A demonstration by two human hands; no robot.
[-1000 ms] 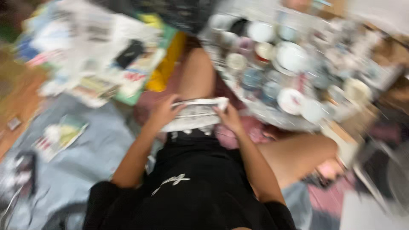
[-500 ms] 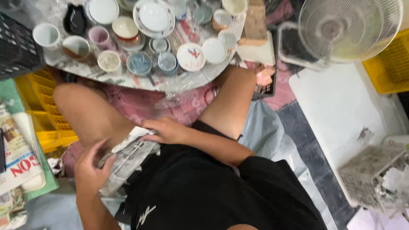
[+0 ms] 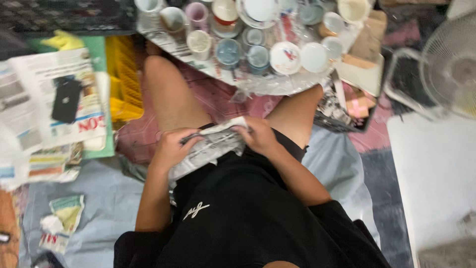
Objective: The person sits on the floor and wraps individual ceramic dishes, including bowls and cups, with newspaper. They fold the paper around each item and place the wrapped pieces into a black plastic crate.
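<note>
Newspaper bundle [image 3: 210, 149] on lap, floor cluttered: cups [image 3: 248, 44], fan [image 3: 453, 64]

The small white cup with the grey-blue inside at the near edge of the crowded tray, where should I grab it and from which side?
Grip the small white cup with the grey-blue inside by its round rim, coming straight down from above. It stands upright with its mouth open upward, and other cups crowd close beside it on the tray, so a sideways reach would likely bump them.

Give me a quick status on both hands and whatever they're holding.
Left hand and right hand both gripping a grey newspaper-wrapped bundle on the lap. Cups and bowls on the low table ahead, clear of the hands.
</note>
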